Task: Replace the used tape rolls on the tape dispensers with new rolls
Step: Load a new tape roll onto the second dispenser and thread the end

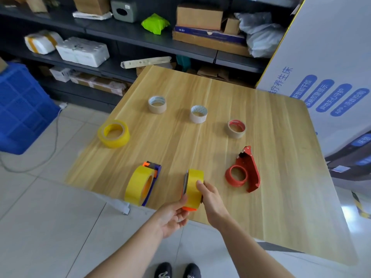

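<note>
At lower centre, over the near edge of the light wooden surface (pixel 200 149), the right hand (pixel 210 199), fingers curled, grips a yellow tape roll (pixel 195 183) on edge, its axis pointing left into the orange-and-metal tape dispenser (pixel 189 208) pinched by the left hand (pixel 172 215).

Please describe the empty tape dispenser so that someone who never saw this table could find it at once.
On the wooden table, look at the near right part, right of the person's right hand: the red tape dispenser lies there on its side. Unlike the blue dispenser at the left and the orange dispenser being held, both carrying yellow rolls, its hub is bare.
</note>
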Available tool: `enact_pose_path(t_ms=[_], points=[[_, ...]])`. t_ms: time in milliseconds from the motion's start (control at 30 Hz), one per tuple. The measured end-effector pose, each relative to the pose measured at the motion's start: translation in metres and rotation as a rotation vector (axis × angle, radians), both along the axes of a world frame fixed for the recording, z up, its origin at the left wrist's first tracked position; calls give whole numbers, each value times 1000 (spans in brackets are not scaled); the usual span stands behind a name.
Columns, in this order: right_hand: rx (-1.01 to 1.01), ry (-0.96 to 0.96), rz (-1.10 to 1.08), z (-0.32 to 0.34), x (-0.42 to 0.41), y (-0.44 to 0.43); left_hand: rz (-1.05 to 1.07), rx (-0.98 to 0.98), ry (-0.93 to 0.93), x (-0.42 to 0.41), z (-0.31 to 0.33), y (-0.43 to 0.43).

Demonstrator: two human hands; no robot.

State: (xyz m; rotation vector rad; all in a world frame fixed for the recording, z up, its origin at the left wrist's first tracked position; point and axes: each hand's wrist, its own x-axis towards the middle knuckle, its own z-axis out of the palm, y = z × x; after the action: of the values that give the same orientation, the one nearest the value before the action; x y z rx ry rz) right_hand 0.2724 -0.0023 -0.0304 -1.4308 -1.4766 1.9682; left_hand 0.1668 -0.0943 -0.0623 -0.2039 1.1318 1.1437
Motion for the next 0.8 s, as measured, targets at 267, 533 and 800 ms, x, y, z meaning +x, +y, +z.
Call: enact_pose_path(t_ms=[267,533,800], points=[[-21,23,57,-16,7,1,-47,53,17,1,-18,-2],[-63,-22,116,-28,20,-8,-335,-126,310,-10,-14,-14],[-82,-61,78,-23,18,-6,-348,85,865,-14,12,20]])
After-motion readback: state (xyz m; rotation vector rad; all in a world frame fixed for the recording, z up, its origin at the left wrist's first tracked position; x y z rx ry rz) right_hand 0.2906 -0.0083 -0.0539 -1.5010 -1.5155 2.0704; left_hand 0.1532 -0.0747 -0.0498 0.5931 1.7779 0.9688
